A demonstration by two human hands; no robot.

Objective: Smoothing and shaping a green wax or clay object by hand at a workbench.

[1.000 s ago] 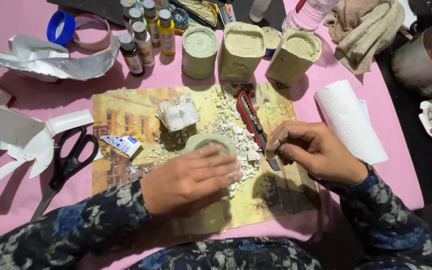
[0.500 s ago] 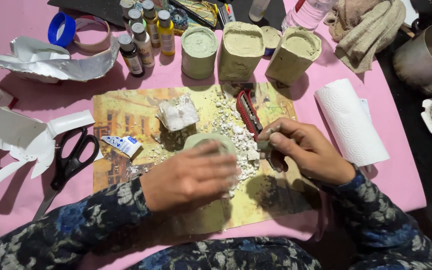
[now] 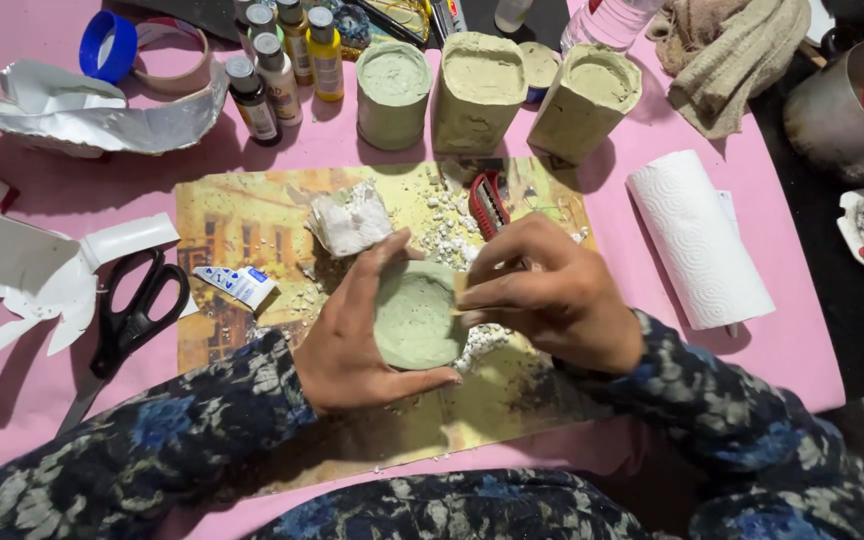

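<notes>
Head view: your left hand (image 3: 352, 345) cups the round green clay piece (image 3: 416, 318) from beside and below, while your right hand (image 3: 552, 295) pinches a small tool against its rim, above the printed mat (image 3: 252, 225).

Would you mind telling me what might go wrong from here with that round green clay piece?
The left hand cradles the round pale-green clay piece while the right hand presses at its rim, so too much force might chip it. The white crumbs scattered over the printed paper mat could stick to the piece. The red-handled tool lies close behind the knuckles.
</notes>
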